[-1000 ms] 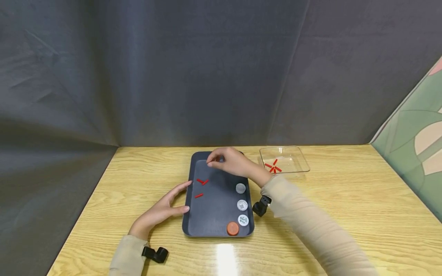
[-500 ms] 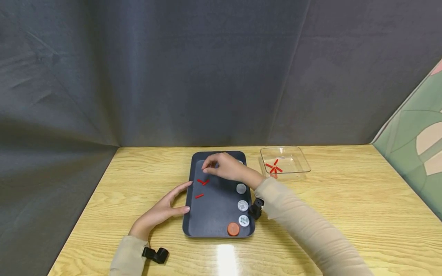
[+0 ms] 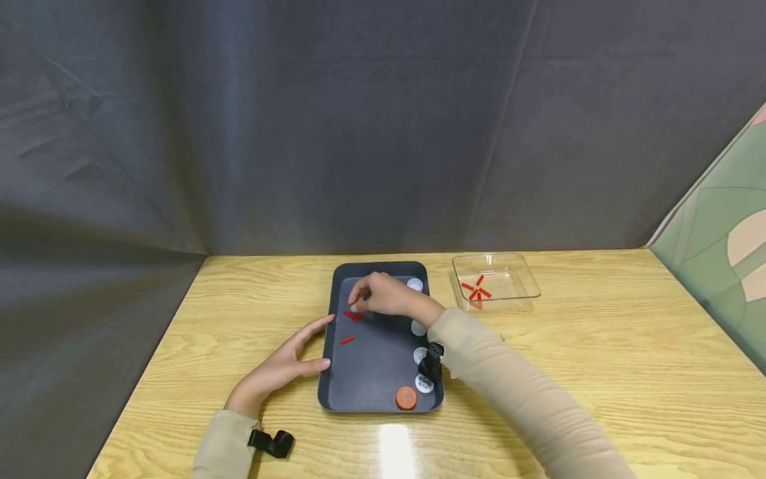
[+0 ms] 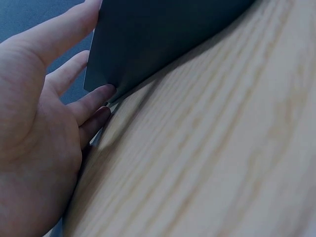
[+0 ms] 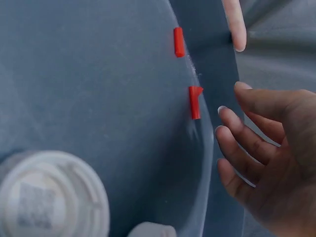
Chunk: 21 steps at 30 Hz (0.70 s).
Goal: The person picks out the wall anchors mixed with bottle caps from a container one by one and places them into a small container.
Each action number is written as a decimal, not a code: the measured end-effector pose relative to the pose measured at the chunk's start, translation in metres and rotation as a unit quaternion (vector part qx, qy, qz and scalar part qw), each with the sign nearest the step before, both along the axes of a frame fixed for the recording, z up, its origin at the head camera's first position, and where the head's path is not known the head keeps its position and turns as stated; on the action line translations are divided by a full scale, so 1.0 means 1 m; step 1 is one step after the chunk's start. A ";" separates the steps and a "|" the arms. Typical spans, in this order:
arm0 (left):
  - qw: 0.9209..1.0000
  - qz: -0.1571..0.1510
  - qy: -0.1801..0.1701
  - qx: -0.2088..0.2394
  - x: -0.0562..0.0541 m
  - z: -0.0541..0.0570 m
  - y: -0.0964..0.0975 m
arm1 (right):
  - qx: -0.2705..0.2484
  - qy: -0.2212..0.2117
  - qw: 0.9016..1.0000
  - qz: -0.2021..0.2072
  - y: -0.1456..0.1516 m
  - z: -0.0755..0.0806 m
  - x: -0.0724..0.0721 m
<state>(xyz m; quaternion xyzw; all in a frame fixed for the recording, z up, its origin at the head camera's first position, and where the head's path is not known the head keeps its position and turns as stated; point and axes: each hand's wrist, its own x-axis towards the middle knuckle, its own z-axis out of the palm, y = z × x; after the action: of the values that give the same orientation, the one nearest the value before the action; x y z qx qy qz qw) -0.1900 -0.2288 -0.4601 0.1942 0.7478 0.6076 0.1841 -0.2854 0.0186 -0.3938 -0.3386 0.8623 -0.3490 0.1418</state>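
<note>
My left hand (image 3: 272, 369) rests against the left rim of a dark grey tray (image 3: 371, 376), fingers and thumb extended and spread. In the left wrist view its fingertips touch the tray's outer side wall (image 4: 148, 44). Over the tray's left half hovers my right hand (image 3: 383, 295), fingers loosely bent, just above two touching short red sticks (image 3: 354, 316). The right wrist view shows a gap between its thumb and fingers, with nothing held. Another red stick (image 3: 347, 339) lies nearer me on the tray.
Along the tray's right side are several round white caps (image 3: 415, 284) and an orange cap (image 3: 405, 398). A clear glass dish (image 3: 509, 286) with several red sticks (image 3: 477, 291) stands at the back right of the wooden table (image 3: 598, 346). A grey curtain (image 3: 359, 133) hangs behind.
My right hand has moved toward me and slightly left, down to the pair of red sticks. A white cap at the tray's back right has come into view. My left hand stays put.
</note>
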 end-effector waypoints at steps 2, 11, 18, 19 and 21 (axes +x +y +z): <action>1.000 0.000 0.000 0.001 0.000 0.000 0.000 | 0.003 -0.010 1.000 0.002 0.000 -0.002 -0.001; 1.000 -0.002 -0.002 0.003 0.000 0.000 0.000 | 0.009 -0.033 0.999 -0.005 0.000 -0.013 -0.006; 1.000 -0.006 0.006 0.008 0.000 0.001 -0.001 | -0.001 -0.053 0.999 -0.001 -0.002 -0.021 -0.010; 1.000 -0.007 0.006 0.010 0.000 0.001 -0.001 | -0.001 -0.053 0.999 -0.002 -0.002 -0.022 -0.010; 1.000 -0.008 0.005 0.010 0.000 0.001 -0.001 | 0.000 -0.046 0.999 -0.005 -0.002 -0.023 -0.010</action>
<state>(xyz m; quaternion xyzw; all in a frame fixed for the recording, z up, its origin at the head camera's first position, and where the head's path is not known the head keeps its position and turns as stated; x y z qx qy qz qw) -0.1902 -0.2295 -0.4588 0.2051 0.7407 0.6129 0.1835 -0.2956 0.0165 -0.4167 -0.3181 0.8564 -0.3646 0.1801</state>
